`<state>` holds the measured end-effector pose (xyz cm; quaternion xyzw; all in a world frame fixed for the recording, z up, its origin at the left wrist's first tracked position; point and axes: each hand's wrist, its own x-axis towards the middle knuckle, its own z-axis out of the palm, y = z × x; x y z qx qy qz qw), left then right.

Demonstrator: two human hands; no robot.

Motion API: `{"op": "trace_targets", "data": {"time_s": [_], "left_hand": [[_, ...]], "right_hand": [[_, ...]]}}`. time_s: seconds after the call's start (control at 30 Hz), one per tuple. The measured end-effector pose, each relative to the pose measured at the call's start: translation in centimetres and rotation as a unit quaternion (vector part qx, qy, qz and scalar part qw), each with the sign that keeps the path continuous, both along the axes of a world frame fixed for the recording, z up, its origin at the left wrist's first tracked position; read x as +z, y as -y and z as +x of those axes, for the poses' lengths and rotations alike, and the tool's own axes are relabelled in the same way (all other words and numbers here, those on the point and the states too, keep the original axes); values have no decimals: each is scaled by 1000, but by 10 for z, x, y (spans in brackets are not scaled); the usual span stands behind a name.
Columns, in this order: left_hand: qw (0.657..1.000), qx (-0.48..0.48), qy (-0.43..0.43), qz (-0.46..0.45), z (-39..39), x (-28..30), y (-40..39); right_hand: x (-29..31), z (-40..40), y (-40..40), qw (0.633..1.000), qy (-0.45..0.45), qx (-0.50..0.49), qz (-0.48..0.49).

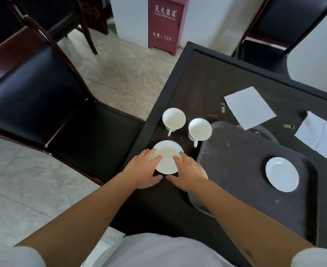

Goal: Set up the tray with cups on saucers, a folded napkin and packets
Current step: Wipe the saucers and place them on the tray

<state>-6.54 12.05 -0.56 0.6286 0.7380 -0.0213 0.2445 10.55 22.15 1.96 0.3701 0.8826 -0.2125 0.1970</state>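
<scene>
Both forearms reach forward over the dark table point(207, 78). The left hand point(143, 170) and right hand point(189, 170) flank a white saucer point(167, 157), fingers laid flat on its near rim, thumbs spread below it. Two white cups point(186, 124) stand just beyond. A second saucer point(282, 174) lies on the dark tray point(236, 170) to the right. The red cabinet point(165, 22) reads "119".
</scene>
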Motion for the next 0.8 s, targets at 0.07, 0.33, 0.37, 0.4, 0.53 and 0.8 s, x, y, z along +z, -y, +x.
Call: {"op": "trace_targets", "data": {"time_s": [0.07,0.33,0.37,0.4,0.53,0.8], "left_hand": [[1000,-11,17,16,-3,-5,-8],[996,-33,65,46,-9,-13,-31],[996,-37,65,49,-10,-13,-32],[996,-43,61,51,-11,-13,-33],[995,-74,44,50,-14,-18,-33],[995,-66,47,57,-13,-22,-25]], "right_hand": [[-6,-5,-6,1000,-3,-10,8],[-26,-17,-22,999,-17,-39,-18],[-28,-16,-24,999,-20,-39,-17],[-29,-16,-24,999,-19,-32,-14],[-35,-8,-26,1000,2,10,-18],[-40,-5,-24,999,-25,3,-28]]}}
